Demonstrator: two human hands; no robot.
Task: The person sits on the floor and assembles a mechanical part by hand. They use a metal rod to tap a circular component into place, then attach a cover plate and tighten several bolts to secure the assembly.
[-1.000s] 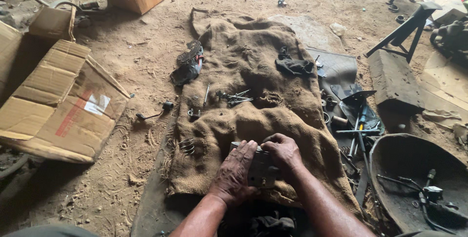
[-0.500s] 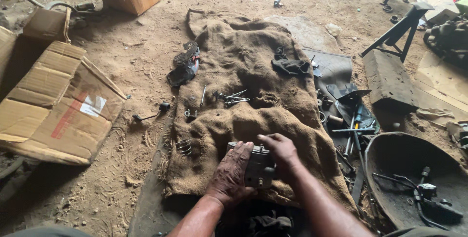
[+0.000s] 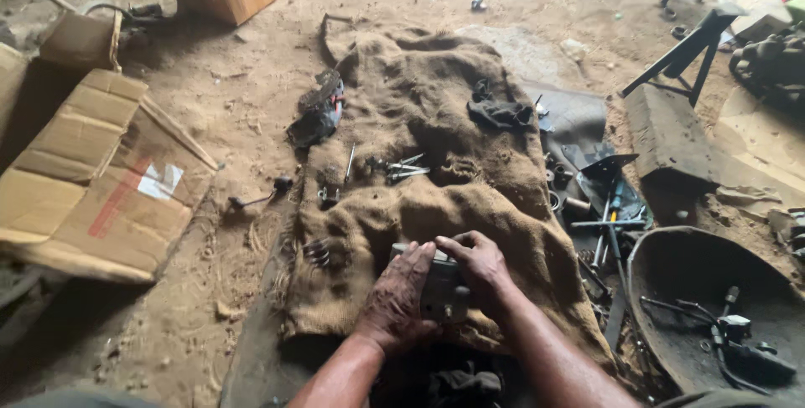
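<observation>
We have both hands on a small grey metal block (image 3: 438,284), some machine part, sitting on the burlap sack (image 3: 436,114) spread over the dirt floor (image 3: 251,106), at the near end of the sack.

Left hand (image 3: 401,299) is clamped over the block's left side, fingers curled on top. Right hand (image 3: 474,261) covers the top right, fingertips pressing down on it. Both are closed on the part; neither holds anything else.

Handling, as we judge it:
- Looks like cast or machined metal, so rigid and heavy for its size. It won't deform under grip.
- Surface likely oily or gritty given the setting, so possibly slippery. Grip the flat sides, not the edges.
- The sack underneath is soft and bunched, which gives cushioning but an unstable base. The part can tip if pushed off-centre.
- Best hold: opposite flat faces, one hand per side, thumbs on top.
- Most of the block is hidden under the hands, so we can't tell whether it has protruding bits.

Around it: a coiled spring (image 3: 317,250) just left of the left hand, loose bolts and tools (image 3: 398,169) further up the sack, a dark rag (image 3: 501,113) beyond. Flattened cardboard (image 3: 101,181) lies well left, a dark metal pan (image 3: 713,291) with small parts to the right.
</observation>
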